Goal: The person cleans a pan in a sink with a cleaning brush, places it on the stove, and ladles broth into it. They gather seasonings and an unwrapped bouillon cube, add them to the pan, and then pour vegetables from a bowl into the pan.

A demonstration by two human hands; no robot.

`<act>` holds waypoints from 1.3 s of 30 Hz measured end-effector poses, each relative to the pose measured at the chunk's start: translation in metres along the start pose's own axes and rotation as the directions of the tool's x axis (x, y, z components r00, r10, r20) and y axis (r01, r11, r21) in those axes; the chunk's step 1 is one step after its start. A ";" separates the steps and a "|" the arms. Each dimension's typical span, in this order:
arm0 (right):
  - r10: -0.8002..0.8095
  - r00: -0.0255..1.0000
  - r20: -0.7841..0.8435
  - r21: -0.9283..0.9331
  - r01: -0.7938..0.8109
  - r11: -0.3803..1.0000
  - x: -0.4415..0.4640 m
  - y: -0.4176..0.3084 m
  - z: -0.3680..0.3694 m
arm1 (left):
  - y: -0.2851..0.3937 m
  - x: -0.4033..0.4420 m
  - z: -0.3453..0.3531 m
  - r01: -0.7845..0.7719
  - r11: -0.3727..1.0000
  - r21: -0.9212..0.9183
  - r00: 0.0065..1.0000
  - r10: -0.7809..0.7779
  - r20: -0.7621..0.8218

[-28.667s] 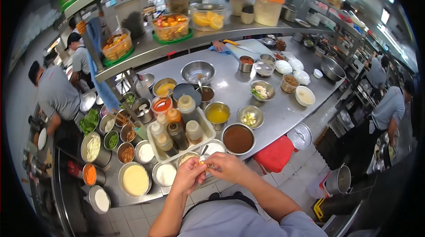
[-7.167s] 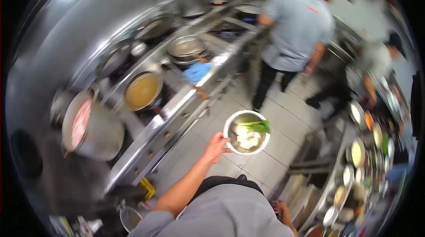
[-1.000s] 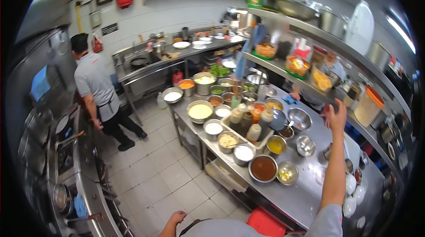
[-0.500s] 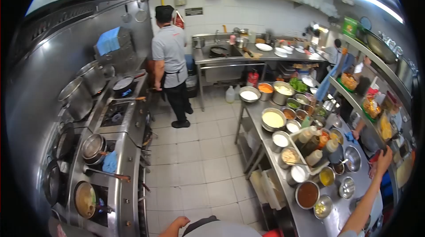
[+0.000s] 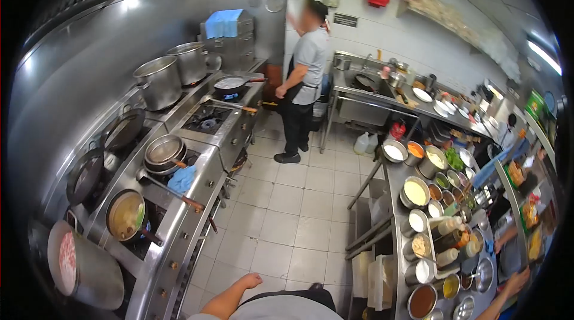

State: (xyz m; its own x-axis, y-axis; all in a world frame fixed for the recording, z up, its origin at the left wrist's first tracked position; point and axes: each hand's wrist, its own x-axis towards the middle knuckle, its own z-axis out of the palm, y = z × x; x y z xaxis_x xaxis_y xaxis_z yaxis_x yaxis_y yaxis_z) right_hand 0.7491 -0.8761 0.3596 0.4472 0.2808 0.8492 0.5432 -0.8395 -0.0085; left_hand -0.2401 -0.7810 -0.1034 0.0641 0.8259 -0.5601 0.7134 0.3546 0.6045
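Note:
My left hand (image 5: 251,280) hangs over the floor tiles at the bottom centre, its fingers curled in and nothing visible in them. At the lower right my right hand (image 5: 515,282) is raised near the edge of the shelf, beside the metal prep table. Its fingers look extended, with no object visible in it. Bowls stand left of it, among them a steel bowl (image 5: 484,275) and a pot of brown sauce (image 5: 422,301). A pan of broth with a green leaf (image 5: 127,215) sits on the stove at left.
A person (image 5: 306,72) stands beyond the stove. The stove also bears stacked strainers (image 5: 164,151), a blue cloth (image 5: 182,179), a frying pan (image 5: 231,84) and tall pots. A large pot (image 5: 86,266) stands at lower left. A sink counter (image 5: 365,84) runs along the back wall.
The view has swung left toward the stove. The standing person has turned to the side, one arm raised. My right hand now appears lower and nearer the bottom right; my left hand remains curled.

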 end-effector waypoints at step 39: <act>-0.240 0.921 -0.308 -0.066 0.231 0.971 -0.002 -0.020 0.027 | -0.031 -0.021 0.012 0.135 0.990 -0.041 0.990 -0.133 0.042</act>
